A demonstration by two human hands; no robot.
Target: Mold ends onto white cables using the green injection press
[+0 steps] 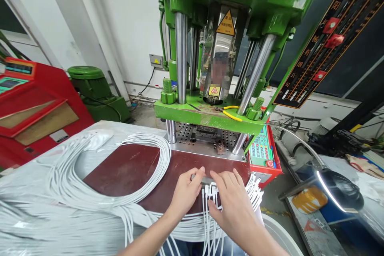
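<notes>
At lower centre of the frame, the left hand [186,193] has its grip pinched on a metal block [206,181]; the right hand [231,197] curls beside white plugs [207,191], its hold unclear.

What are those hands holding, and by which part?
The left hand pinches a grey bar by its left end. The right hand is at its right end; its grip isn't clear.
</notes>
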